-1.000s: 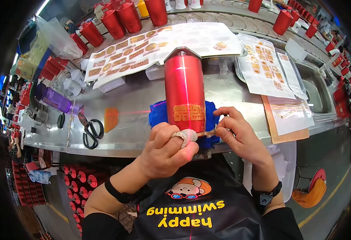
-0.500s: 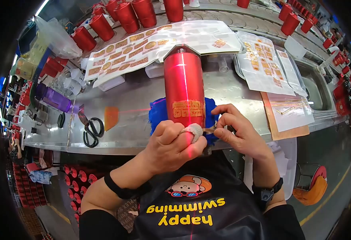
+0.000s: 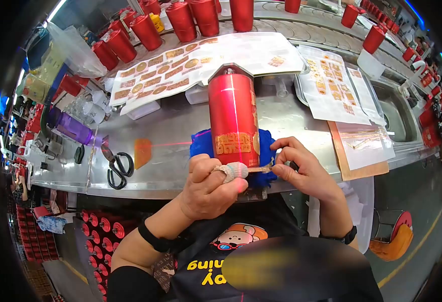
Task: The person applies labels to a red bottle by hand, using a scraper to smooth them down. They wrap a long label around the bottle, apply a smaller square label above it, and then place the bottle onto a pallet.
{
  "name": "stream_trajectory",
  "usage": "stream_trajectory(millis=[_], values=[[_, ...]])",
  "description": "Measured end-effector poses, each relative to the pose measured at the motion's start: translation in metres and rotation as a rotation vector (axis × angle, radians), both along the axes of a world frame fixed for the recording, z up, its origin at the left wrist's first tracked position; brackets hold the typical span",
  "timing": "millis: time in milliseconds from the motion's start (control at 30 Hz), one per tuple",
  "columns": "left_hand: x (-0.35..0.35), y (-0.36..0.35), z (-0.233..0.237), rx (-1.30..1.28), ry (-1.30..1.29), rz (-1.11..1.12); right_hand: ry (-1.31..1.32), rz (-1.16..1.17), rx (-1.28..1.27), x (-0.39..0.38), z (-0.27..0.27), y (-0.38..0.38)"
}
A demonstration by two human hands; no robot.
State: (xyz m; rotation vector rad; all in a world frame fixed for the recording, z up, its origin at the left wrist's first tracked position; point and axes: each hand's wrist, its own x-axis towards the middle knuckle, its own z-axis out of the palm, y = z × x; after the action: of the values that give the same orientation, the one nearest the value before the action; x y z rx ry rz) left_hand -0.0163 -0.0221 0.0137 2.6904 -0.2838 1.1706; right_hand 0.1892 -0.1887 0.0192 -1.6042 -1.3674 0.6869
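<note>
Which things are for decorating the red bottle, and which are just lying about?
Probably for the job:
- red bottle
- blue cloth under it
- finger cover on the left hand
- sheet of gold patterns

Seemingly just lying about now:
- scissors
- purple bottle
- flat orange piece

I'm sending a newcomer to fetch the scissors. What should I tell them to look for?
On the metal workbench, look left of the red cylinder. Near the front edge, between a purple bottle and a flat orange piece, are the scissors: only they have two black looped handles.
</note>
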Motion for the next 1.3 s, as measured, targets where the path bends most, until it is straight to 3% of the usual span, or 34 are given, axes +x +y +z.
stream_trajectory(millis=[100,233,367,600,700,833,1067,1300], values=[[0.004,0.002,0.017,-0.114,0.001,0.086,0.04,-0.017,-0.018,0.0,-0.001,0.0],[0.013,0.011,0.015,0.114,0.143,0.068,0.043,-0.024,-0.024,0.0,-0.002,0.002],[0.002,0.002,0.01,0.093,0.182,0.246,0.046,-0.037,-0.005,0.001,-0.001,0.003],[-0.012,-0.013,-0.006,-0.294,0.059,0.423,0.035,-0.016,0.0,0.002,-0.001,0.003],[0.004,-0.03,0.028,0.093,0.255,0.358,0.055,-0.006,-0.003,0.0,-0.005,0.004],[0.011,-0.03,0.021,0.086,0.195,0.463,0.061,-0.017,-0.013,0.001,-0.001,0.004],[-0.004,-0.025,0.0,-0.219,0.089,0.508,0.074,-0.024,-0.014,0.001,-0.003,0.006],[0.001,-0.02,0.02,0.165,0.223,0.328,0.056,-0.024,0.023,-0.001,-0.007,0.006]])
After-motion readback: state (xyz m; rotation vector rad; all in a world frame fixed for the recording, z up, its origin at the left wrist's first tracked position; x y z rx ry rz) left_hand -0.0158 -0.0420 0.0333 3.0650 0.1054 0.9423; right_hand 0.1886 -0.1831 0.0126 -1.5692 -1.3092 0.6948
